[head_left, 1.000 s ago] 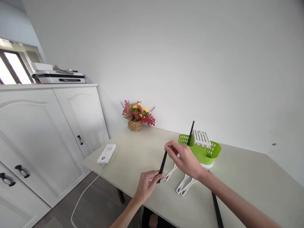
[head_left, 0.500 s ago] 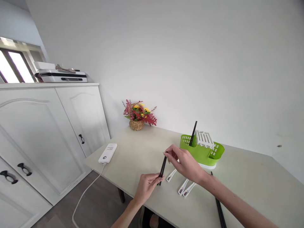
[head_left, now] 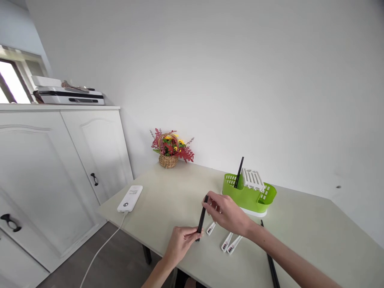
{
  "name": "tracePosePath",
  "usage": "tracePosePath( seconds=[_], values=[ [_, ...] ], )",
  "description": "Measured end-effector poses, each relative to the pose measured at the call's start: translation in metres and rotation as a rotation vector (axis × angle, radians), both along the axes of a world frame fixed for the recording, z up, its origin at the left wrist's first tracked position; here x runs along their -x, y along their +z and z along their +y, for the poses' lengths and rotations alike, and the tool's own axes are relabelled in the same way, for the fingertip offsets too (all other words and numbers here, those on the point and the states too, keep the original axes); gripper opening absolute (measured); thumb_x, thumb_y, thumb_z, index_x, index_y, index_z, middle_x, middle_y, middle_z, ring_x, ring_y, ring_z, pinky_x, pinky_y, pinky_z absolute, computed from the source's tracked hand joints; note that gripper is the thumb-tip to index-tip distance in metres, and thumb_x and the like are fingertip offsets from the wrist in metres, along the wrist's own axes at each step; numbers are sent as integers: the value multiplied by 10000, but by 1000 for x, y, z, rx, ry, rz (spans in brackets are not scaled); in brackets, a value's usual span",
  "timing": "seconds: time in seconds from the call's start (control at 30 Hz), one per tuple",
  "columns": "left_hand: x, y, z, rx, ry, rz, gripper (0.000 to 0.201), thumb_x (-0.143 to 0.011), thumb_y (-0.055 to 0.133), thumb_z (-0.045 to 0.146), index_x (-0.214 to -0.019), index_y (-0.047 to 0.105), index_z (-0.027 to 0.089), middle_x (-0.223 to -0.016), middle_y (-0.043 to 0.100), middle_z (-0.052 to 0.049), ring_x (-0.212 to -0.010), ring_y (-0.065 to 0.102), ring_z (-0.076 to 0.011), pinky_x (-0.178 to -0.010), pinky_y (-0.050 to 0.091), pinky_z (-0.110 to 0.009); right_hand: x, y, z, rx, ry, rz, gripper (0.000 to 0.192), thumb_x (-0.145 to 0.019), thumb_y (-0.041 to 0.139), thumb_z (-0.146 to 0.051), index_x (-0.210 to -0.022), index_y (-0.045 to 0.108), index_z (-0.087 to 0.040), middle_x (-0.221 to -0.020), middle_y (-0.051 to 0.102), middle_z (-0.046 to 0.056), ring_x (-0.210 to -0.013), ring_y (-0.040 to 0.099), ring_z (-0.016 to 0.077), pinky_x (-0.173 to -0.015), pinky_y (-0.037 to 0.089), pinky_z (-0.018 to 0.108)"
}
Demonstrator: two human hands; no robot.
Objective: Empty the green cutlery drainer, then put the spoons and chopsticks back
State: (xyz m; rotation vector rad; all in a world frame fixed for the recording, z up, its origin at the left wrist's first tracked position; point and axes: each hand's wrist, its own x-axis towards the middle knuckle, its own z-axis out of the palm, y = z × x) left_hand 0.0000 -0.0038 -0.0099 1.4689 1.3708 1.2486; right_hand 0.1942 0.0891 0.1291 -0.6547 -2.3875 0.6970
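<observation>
A pair of black chopsticks stands slanted between my two hands, above the pale table. Near their lower end, the thumb and fingers of my left hand pinch them. My right hand is closed around their upper end. Beyond the right hand sits a green utensil holder with a white slotted rack on top. More black chopsticks lean upright in its left compartment. White handles with printed labels lie under and beside my right hand, their far ends hidden by it.
More black chopsticks lie at the right, partly behind my right forearm. A white power bank with a cable is near the table's left edge. A flower basket stands by the wall. White cabinets are on the left.
The two chopsticks have been drawn closer together and now look nearly like one. My right hand's fingers have shifted on their upper end. The view has turned slightly right.
</observation>
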Motion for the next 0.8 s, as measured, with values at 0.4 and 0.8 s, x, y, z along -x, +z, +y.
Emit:
tracePosePath(
  seconds=[0.4,0.8],
  values=[
    [-3,1,-1,29,76,5,348,-831,783,511,-823,786,163,-827,809,-87,-816,770,-249,-713,576,-265,2,-2,-6,118,67,61,221,-1037,474,-346,-837,419,-270,-731,682,-22,-652,665,155,-618,469,266],
    [-3,5,-2,68,-59,67,360,-832,776,544,-844,811,185,-839,809,-80,-836,773,-266,-758,596,-302,7,-45,-4,202,71,-56,325,-1032,498,-343,-726,431,-256,-636,669,-22,-611,690,164,-608,476,268]
  ],
)
